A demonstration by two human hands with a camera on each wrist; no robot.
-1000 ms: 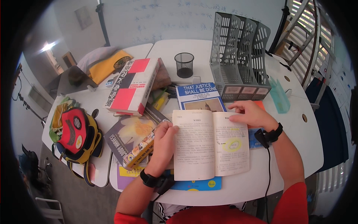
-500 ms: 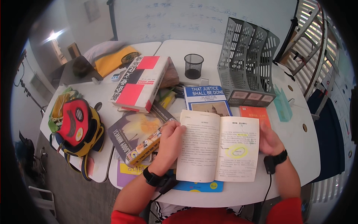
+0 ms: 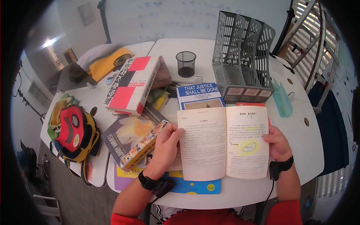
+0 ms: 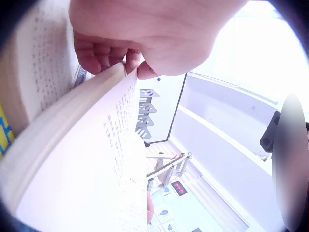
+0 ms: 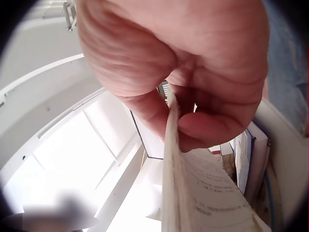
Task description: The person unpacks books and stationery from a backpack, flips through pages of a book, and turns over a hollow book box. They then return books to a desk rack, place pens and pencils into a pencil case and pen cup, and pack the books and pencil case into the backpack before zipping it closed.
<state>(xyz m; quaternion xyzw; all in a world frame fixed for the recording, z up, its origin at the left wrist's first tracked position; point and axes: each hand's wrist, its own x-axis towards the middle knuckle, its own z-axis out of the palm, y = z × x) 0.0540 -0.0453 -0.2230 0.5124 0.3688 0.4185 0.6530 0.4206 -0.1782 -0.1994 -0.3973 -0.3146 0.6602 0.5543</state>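
Observation:
An open paperback book [image 3: 202, 150] is held up over the near side of the table, its printed pages facing the person. A yellow highlighter ring marks its right page. My left hand [image 3: 167, 144] grips the left edge, with the thumb on the page; in the left wrist view its thumb and fingers pinch the leaves [image 4: 91, 135]. My right hand [image 3: 279, 144] holds the right edge, thumb in front. The right wrist view shows the thumb and curled fingers [image 5: 207, 128] on opposite sides of the book's edge.
Left of the book lie a thick book titled Bloody Harvest [image 3: 131, 137] and a red-and-white book [image 3: 131, 86]. Behind it are a blue book [image 3: 198, 93], a mesh pen cup [image 3: 186, 64] and a grey file rack [image 3: 243, 60]. A red backpack [image 3: 73, 131] sits at left.
My right hand has come down from the top of the right page to grip its right edge. The left hand keeps its hold, and the book has shifted slightly right.

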